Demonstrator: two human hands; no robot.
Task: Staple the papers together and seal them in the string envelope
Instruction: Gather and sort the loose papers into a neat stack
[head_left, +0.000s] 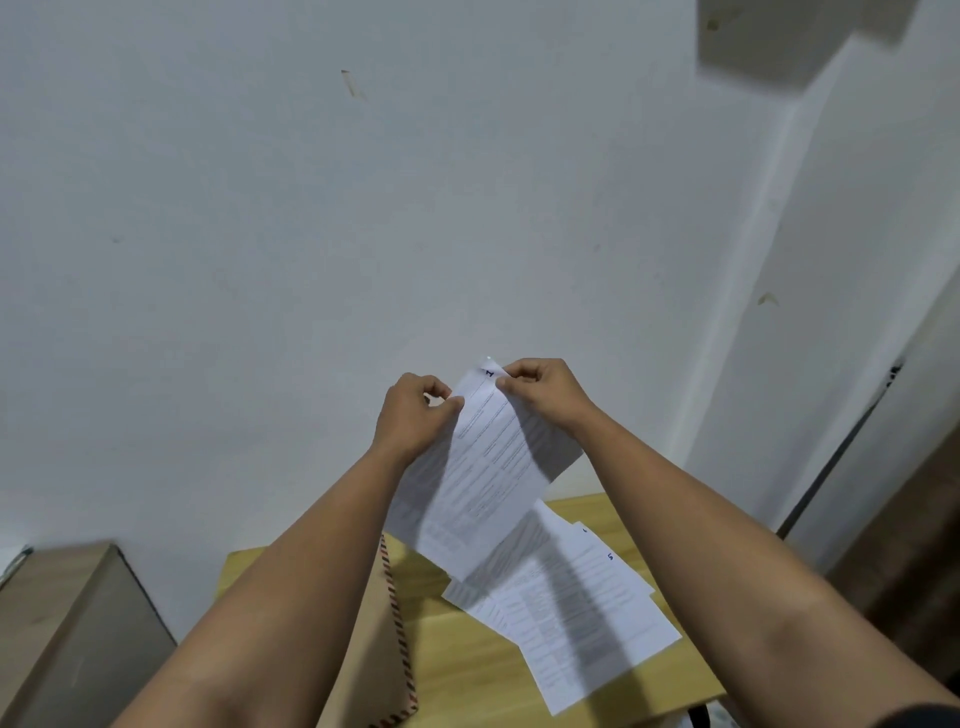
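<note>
A: Item one, largest?
B: White wall, filling the upper two-thirds of the frame, with a few small marks on it.

A: Next?
B: Light wooden table, lower centre. A grey-brown cabinet stood at lower left, apart from it.

A: On the table?
B: Brown envelope with a red-and-blue striped edge, lower centre, partly hidden by the left forearm. Right of it, loose printed sheets lay overlapping, one marked with a blue 5.

A: The papers in hand?
B: Held papers, raised above the table at centre frame, hanging down from their top edge, the front page numbered 1.

A: The hands?
B: Left hand, thumb and fingertips pinched on the upper left edge of the held papers. Right hand, fingers curled, pinching the upper right corner, which bent slightly.

A: Stapler?
B: Not recorded.
</note>
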